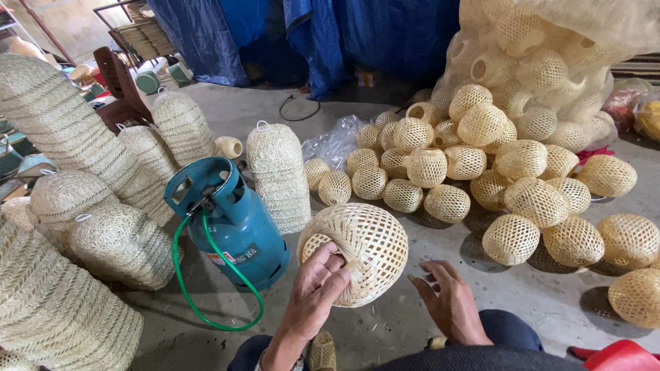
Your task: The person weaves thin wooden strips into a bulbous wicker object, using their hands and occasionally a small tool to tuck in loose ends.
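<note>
One woven bamboo ball (pixel 361 251), light but crushable I judged, was gripped at its rim hole by my left hand (pixel 316 285); right hand (pixel 450 299) open, just beside it.

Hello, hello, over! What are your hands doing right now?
Left hand gripping woven ball, fingers in its opening. Right hand open, just beside it. Gas tank and green hose close on the left.
</note>
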